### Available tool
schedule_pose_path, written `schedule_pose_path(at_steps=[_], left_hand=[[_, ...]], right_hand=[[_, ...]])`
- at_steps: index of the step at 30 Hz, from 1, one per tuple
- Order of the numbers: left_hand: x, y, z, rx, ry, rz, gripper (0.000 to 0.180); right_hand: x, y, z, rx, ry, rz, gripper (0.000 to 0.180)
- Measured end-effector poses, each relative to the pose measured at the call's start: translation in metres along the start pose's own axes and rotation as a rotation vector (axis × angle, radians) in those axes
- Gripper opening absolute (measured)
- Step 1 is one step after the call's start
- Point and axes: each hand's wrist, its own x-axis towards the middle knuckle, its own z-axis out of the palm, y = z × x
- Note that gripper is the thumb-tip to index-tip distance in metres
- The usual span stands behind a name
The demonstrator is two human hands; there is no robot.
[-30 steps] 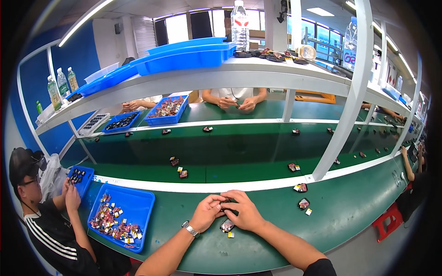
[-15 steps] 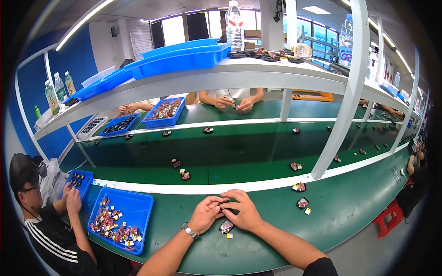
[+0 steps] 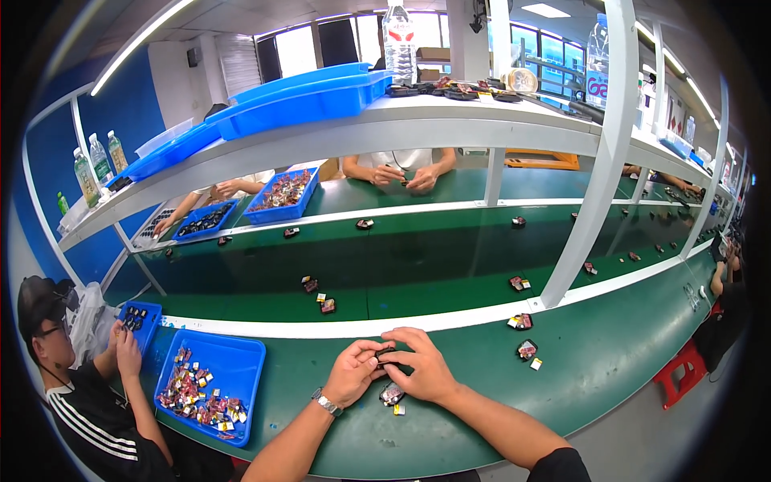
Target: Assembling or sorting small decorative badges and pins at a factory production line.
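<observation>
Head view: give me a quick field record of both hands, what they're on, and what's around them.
left hand: fingers pinch a small dark part, watch on wrist
right hand: on the same part from the other side
under hands: another small part on the green bench
left side: blue tray of mixed small pieces
right side: two small parts lying apart
neighbour: a person at a smaller blue bin
</observation>
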Motion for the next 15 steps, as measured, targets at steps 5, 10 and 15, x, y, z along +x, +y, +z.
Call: schedule_pose_path(at_steps=[5,10,15], left_hand=[[0.0,0.0,0.002,-0.003,-0.014,-0.006,0.024],[0.0,-0.001,0.004,0.008,0.013,-0.008,0.024],[0.0,-0.002,0.01,0.015,0.068,-0.002,0.025]], right_hand=[[-0.001,0.0,0.0,0.058,-0.001,0.052,0.02],[-0.004,0.007,0.004,0.069,-0.027,0.094,0.022],[-0.004,0.005,0.001,0.099,-0.073,0.146,0.022]])
